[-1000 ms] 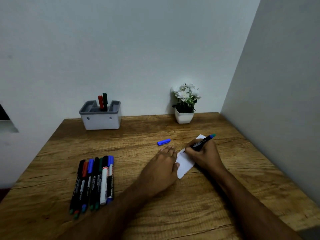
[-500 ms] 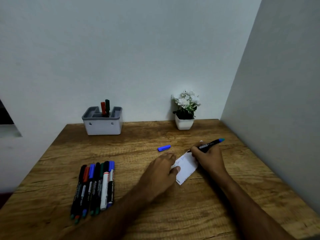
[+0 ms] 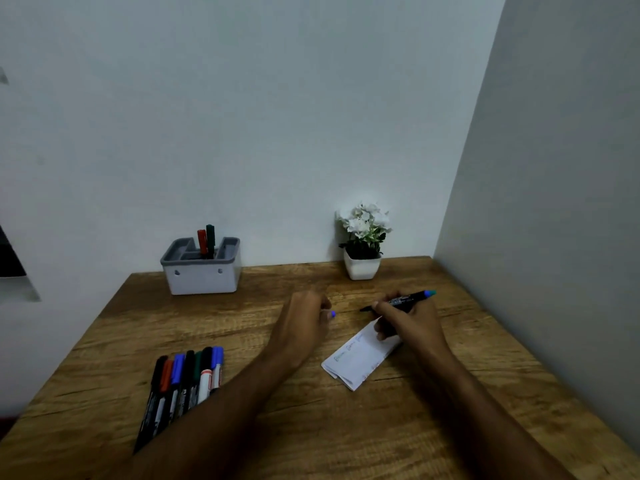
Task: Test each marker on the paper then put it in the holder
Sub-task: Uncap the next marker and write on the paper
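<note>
The left hand point(image 3: 304, 318) is no longer being pressed flat on the paper point(image 3: 360, 358); it is now being curled round the blue cap point(image 3: 332, 314), which is being lifted from the table point(image 3: 450, 410). The marker point(image 3: 398, 301) is being raised off the sheet by the right hand point(image 3: 408, 320), its tip being pointed toward the cap. The scribbled paper is being left uncovered.

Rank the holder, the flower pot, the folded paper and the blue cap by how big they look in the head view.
1. holder
2. folded paper, close to the holder in spread, and it lies nearer the camera, so that gap is unsure
3. flower pot
4. blue cap, mostly hidden in the left hand
</note>
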`<action>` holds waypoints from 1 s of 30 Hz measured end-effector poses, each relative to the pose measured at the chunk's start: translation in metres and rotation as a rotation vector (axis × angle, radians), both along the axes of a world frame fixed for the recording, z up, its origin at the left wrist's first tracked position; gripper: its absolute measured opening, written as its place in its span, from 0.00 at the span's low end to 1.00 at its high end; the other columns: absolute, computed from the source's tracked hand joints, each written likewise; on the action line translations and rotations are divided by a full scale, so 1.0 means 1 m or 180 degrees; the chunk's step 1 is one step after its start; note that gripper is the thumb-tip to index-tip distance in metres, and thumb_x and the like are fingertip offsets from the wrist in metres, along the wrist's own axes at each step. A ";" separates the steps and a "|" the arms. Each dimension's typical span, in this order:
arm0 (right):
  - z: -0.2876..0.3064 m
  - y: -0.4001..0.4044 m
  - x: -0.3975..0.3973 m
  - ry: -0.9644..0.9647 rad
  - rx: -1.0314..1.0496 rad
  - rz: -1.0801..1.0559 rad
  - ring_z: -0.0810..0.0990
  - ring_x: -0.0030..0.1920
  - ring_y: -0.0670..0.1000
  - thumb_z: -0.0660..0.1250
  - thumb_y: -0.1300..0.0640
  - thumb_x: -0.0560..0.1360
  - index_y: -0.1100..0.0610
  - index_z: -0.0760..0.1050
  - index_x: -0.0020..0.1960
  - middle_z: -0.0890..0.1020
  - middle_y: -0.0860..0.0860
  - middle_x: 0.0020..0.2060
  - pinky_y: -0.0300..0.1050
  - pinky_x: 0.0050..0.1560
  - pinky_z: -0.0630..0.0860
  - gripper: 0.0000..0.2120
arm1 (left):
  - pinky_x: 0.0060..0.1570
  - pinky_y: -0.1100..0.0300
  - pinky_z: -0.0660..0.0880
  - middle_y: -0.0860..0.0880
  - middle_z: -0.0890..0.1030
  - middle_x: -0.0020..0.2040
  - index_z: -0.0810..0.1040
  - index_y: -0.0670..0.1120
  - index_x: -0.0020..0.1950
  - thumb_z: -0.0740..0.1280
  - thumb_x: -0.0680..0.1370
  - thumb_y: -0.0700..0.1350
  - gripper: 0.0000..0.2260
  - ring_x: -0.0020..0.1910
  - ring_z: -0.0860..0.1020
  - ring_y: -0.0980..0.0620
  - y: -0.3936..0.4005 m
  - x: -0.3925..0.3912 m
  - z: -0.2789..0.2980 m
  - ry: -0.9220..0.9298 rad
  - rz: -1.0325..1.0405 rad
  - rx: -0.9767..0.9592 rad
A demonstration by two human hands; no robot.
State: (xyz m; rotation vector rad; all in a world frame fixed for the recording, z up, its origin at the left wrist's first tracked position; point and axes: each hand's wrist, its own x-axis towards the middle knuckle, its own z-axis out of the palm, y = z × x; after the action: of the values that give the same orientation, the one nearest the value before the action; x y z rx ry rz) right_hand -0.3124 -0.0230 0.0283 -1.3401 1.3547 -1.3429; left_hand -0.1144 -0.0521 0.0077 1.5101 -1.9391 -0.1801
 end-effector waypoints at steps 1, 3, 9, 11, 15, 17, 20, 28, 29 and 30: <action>0.000 -0.001 -0.001 0.0036 0.0013 -0.0025 0.83 0.33 0.56 0.74 0.64 0.76 0.62 0.83 0.46 0.85 0.63 0.38 0.50 0.35 0.82 0.01 | 0.44 0.55 0.81 0.48 0.85 0.47 0.85 0.45 0.51 0.71 0.76 0.44 0.07 0.44 0.82 0.54 -0.003 0.000 -0.002 -0.0068 0.0005 0.0057; -0.002 -0.002 -0.002 0.0061 0.0027 -0.0036 0.82 0.31 0.52 0.75 0.63 0.75 0.62 0.84 0.46 0.85 0.59 0.35 0.47 0.33 0.80 0.02 | 0.43 0.54 0.81 0.48 0.85 0.46 0.84 0.45 0.51 0.72 0.75 0.45 0.07 0.42 0.81 0.54 -0.007 0.001 -0.006 -0.0247 0.0031 0.0185; -0.008 -0.001 -0.004 -0.0198 0.0053 -0.0077 0.82 0.34 0.53 0.74 0.62 0.76 0.61 0.85 0.46 0.86 0.62 0.38 0.47 0.37 0.80 0.02 | 0.42 0.56 0.81 0.51 0.83 0.44 0.84 0.47 0.49 0.72 0.76 0.45 0.04 0.40 0.78 0.58 -0.009 -0.001 -0.011 -0.0309 0.0074 0.0334; -0.008 -0.001 -0.002 -0.0385 0.0117 -0.0050 0.81 0.34 0.56 0.72 0.61 0.78 0.62 0.85 0.47 0.85 0.66 0.39 0.51 0.39 0.79 0.05 | 0.44 0.55 0.81 0.51 0.83 0.45 0.84 0.48 0.50 0.72 0.76 0.45 0.04 0.41 0.79 0.58 -0.008 -0.001 -0.012 -0.0149 0.0101 0.0375; -0.001 0.003 0.003 -0.0856 0.0081 0.0029 0.82 0.34 0.57 0.72 0.63 0.78 0.63 0.82 0.48 0.85 0.63 0.37 0.50 0.35 0.80 0.03 | 0.49 0.58 0.77 0.54 0.83 0.47 0.83 0.49 0.51 0.71 0.76 0.42 0.05 0.46 0.78 0.58 -0.002 0.000 -0.008 0.0596 0.0141 0.0141; 0.003 0.005 0.005 -0.0881 -0.0009 0.0101 0.82 0.33 0.56 0.72 0.64 0.78 0.62 0.81 0.46 0.85 0.62 0.36 0.49 0.34 0.80 0.02 | 0.50 0.58 0.77 0.54 0.83 0.47 0.83 0.48 0.51 0.71 0.76 0.40 0.06 0.47 0.79 0.57 0.001 0.001 -0.005 0.0913 0.0105 0.0115; 0.007 0.005 0.008 -0.0826 -0.0096 0.0139 0.82 0.32 0.55 0.72 0.64 0.78 0.63 0.81 0.46 0.85 0.60 0.35 0.48 0.32 0.80 0.03 | 0.47 0.55 0.79 0.54 0.84 0.44 0.83 0.48 0.48 0.72 0.75 0.39 0.05 0.44 0.81 0.58 0.004 0.002 -0.003 0.1205 -0.0027 0.0206; 0.010 0.009 0.013 -0.0698 -0.0235 0.0202 0.81 0.30 0.53 0.71 0.64 0.78 0.65 0.82 0.47 0.84 0.60 0.34 0.47 0.30 0.78 0.04 | 0.46 0.60 0.79 0.55 0.84 0.44 0.83 0.48 0.48 0.72 0.75 0.38 0.06 0.44 0.81 0.61 0.016 -0.004 0.004 0.1321 -0.0216 0.0173; 0.010 0.010 0.013 -0.0672 -0.0241 0.0195 0.80 0.30 0.53 0.71 0.64 0.78 0.65 0.82 0.48 0.84 0.59 0.33 0.46 0.30 0.78 0.04 | 0.46 0.60 0.79 0.55 0.84 0.44 0.84 0.48 0.48 0.72 0.75 0.38 0.06 0.44 0.81 0.61 0.017 -0.004 0.004 0.1349 -0.0236 0.0172; 0.010 0.010 0.013 -0.0637 -0.0255 0.0201 0.80 0.30 0.53 0.71 0.64 0.78 0.66 0.82 0.48 0.84 0.60 0.33 0.46 0.29 0.78 0.05 | 0.45 0.60 0.79 0.55 0.84 0.44 0.84 0.48 0.48 0.72 0.75 0.38 0.06 0.44 0.81 0.61 0.017 -0.005 0.004 0.1371 -0.0244 0.0181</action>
State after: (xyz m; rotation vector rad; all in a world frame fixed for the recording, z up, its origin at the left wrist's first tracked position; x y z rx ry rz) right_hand -0.2991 -0.0133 0.0381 -1.2532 1.1261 -1.4595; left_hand -0.1189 -0.0348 0.0122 1.3036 -1.6544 -0.5512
